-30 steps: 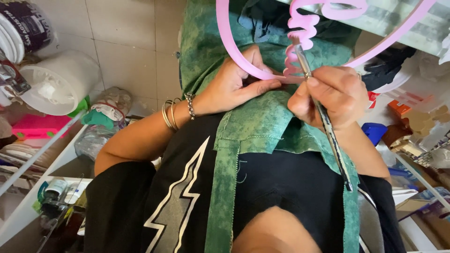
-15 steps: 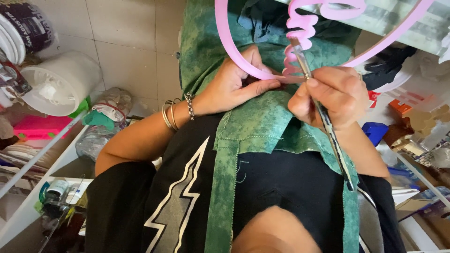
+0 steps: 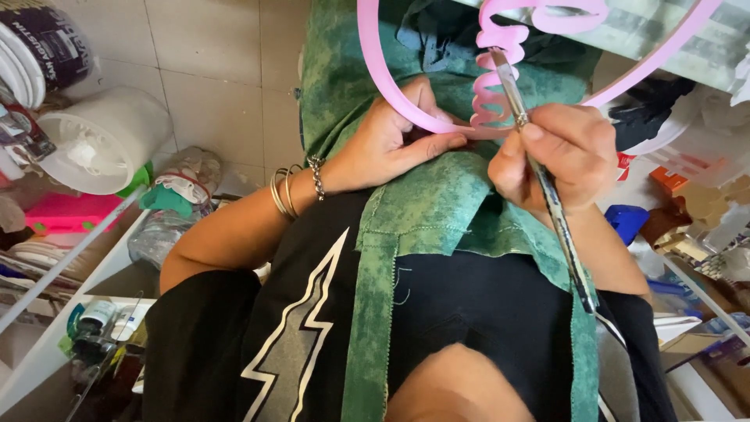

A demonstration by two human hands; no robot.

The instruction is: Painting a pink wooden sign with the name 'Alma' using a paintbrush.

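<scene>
In the head view, the left hand [image 3: 391, 144] is closed around the lower edge of a pink hoop [image 3: 406, 109] in the upper centre of the frame. The right hand [image 3: 558, 156] grips a thin brush [image 3: 547, 195], whose tip touches the pink wavy part [image 3: 492, 94] inside the hoop. A green apron [image 3: 422, 211] lies below both hands.

The pink hoop [image 3: 391, 94] is getting cut off by the top edge, so its upper arc isn't showing. The brush [image 3: 547, 195] is running through the right hand [image 3: 558, 156], fingers hiding the middle of its handle, and the bristle tip is too small to make out. The left hand [image 3: 387, 144] is covering part of the hoop's lower rim.
</scene>
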